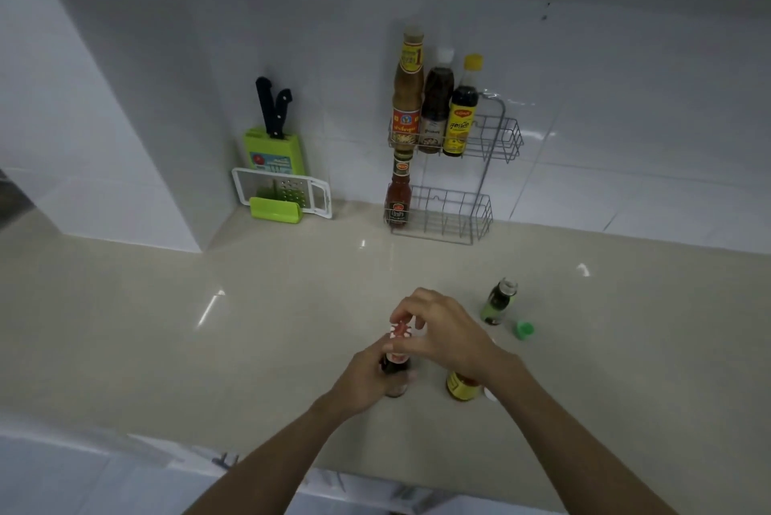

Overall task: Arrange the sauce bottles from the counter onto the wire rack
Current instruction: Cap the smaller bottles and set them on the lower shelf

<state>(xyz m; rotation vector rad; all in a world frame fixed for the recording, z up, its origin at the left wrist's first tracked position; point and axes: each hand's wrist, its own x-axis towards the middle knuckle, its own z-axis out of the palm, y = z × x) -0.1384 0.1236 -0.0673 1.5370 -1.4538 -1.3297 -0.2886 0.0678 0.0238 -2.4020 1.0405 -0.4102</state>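
Head view, the only 1 here. Near the front edge of the glossy beige counter [208, 347], both hands work on 1 small dark glass sauce bottle with a red and white cap [396, 368]. The left hand [369, 381] is wrapped round the bottle's body, fingers closed on it, probably to steady it upright. The right hand [442, 331] comes over the top with fingertips pinched on the cap, likely to tighten it before the bottle is carried; whether it is turning cannot be told.

At 3 o'clock of that bottle, partly hidden under the right wrist, stands a dark bottle with a yellow label [461, 387]. At 1 o'clock, well apart, stands a small green bottle without its lid [496, 302], and a loose green cap [523, 329] lies just beside it, so it probably needs capping too.

At 12 o'clock, against the white tiled wall, the 2-tier wire rack [479, 197] holds 3 tall bottles [434, 105] on the left of the upper basket and 1 red chilli sauce bottle [398, 197] at the left end of the lower basket; space remains to the right on both tiers.

At 10 o'clock stands a green knife block with 2 black-handled knives [273, 139], with a white and green grater [288, 193] in front.
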